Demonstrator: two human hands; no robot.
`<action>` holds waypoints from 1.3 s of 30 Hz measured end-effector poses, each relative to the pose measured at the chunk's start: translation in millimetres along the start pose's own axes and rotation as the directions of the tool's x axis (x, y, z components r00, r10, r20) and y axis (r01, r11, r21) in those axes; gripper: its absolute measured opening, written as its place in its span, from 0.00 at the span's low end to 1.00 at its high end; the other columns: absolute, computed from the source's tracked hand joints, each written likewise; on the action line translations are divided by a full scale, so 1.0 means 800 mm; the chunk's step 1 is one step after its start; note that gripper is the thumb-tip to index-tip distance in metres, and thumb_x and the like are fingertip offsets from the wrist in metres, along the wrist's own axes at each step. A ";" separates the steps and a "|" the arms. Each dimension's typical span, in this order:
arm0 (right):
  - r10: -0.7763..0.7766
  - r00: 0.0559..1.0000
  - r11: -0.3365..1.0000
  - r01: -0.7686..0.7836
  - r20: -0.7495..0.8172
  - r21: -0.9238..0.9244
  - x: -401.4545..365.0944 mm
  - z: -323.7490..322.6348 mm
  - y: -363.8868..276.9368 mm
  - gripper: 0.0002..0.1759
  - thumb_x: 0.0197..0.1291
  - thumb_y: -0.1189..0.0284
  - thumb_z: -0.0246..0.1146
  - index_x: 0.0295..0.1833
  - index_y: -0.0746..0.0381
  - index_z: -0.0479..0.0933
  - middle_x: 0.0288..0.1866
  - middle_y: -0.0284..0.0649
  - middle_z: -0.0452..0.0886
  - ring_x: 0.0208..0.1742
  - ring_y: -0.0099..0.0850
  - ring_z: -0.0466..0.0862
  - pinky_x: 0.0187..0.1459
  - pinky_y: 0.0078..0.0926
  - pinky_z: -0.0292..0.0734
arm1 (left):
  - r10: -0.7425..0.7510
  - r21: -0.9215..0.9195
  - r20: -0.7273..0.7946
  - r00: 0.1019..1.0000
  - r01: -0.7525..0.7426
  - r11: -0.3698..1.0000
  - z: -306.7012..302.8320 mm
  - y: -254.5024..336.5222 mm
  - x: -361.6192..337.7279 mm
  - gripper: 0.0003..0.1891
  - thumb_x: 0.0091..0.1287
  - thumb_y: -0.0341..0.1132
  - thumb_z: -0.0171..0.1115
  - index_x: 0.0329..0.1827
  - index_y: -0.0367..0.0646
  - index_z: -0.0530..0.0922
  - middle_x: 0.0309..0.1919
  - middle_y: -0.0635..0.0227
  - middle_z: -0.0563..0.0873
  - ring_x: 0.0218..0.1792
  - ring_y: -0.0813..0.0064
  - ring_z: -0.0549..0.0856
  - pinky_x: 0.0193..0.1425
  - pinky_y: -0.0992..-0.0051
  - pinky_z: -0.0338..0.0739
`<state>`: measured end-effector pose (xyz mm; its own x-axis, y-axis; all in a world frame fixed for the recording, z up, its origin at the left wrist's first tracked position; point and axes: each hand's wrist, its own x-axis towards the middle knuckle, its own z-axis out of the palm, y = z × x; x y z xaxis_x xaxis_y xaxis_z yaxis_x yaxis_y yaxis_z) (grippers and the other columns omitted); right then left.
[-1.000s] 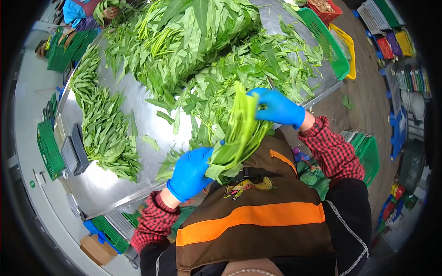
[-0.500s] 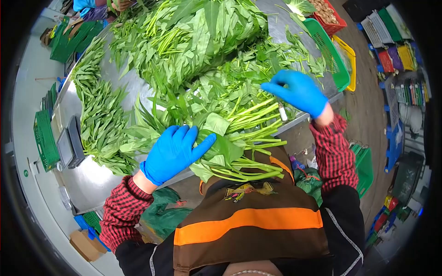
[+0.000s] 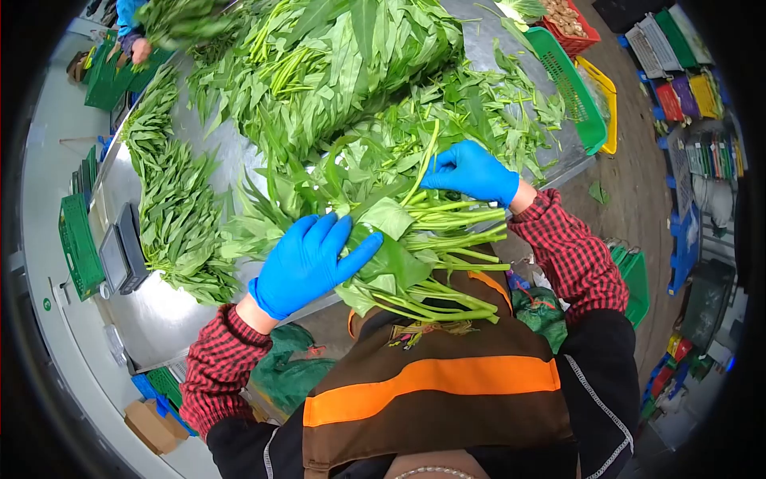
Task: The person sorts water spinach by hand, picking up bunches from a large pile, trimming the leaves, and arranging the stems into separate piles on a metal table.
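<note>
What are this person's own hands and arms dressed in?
The left hand and right hand wear plain, snug bright-blue gloves. Over the forearms are red-and-black checked sleeves, gathered at the wrist. Higher up come black sleeves with pale contrast stitching. No markings show on the gloves.

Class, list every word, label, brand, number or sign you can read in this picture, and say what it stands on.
No text can be read anywhere.
Emblem on the apron: coloured, but no letters can be made out.
Round green sign on the wall: too small to read.
Colourful items at the right: too small and blurred.
</note>
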<state>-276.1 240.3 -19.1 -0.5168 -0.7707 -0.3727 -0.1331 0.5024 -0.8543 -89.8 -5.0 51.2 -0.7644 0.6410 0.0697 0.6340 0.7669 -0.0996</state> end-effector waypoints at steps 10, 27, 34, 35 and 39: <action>-0.136 0.793 0.951 -0.063 -0.593 -0.303 -0.004 -0.049 0.090 0.15 0.54 0.60 0.68 0.32 0.63 0.82 0.26 0.47 0.80 0.31 0.48 0.82 0.33 0.42 0.75 | -0.164 0.053 0.135 0.977 0.159 0.986 0.000 -0.001 -0.006 0.34 0.53 0.27 0.59 0.67 0.59 0.70 0.49 0.60 0.80 0.48 0.62 0.81 0.51 0.64 0.77; -0.480 0.874 0.747 0.451 0.075 -0.488 -0.035 0.044 -0.040 0.09 0.48 0.65 0.69 0.33 0.58 0.83 0.28 0.39 0.80 0.34 0.40 0.81 0.35 0.37 0.74 | -0.160 0.082 0.041 0.986 0.157 0.984 -0.007 -0.013 -0.010 0.31 0.54 0.29 0.60 0.65 0.60 0.73 0.53 0.59 0.80 0.51 0.61 0.81 0.54 0.62 0.75; -0.453 0.890 0.891 0.450 -0.059 -0.050 -0.023 0.043 -0.034 0.08 0.59 0.70 0.66 0.41 0.63 0.84 0.32 0.40 0.83 0.35 0.33 0.82 0.39 0.29 0.76 | -0.227 0.043 0.029 0.973 0.226 0.973 -0.006 -0.017 -0.021 0.31 0.54 0.29 0.61 0.64 0.59 0.74 0.53 0.58 0.80 0.51 0.59 0.81 0.55 0.62 0.75; -0.452 0.890 0.892 0.450 -0.058 -0.051 -0.021 0.045 -0.032 0.08 0.59 0.70 0.66 0.41 0.63 0.84 0.32 0.40 0.83 0.35 0.33 0.82 0.39 0.29 0.76 | -0.234 0.039 0.028 0.972 0.232 0.972 -0.006 -0.017 -0.022 0.31 0.54 0.29 0.62 0.64 0.60 0.74 0.53 0.58 0.80 0.51 0.59 0.81 0.55 0.62 0.75; -0.405 0.872 0.890 0.445 -0.276 0.098 -0.016 0.041 -0.033 0.08 0.58 0.70 0.67 0.40 0.62 0.85 0.32 0.40 0.83 0.32 0.30 0.82 0.37 0.27 0.76 | -0.229 0.066 0.014 0.973 0.228 0.971 -0.006 -0.016 -0.020 0.31 0.53 0.29 0.62 0.65 0.59 0.74 0.54 0.58 0.80 0.52 0.59 0.81 0.55 0.62 0.75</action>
<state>-238.4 223.8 -3.6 -0.6303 -0.7668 0.1212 -0.2652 0.0660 -0.9619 -85.5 -24.8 55.9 -0.8911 0.4474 0.0767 0.4337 0.8890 -0.1466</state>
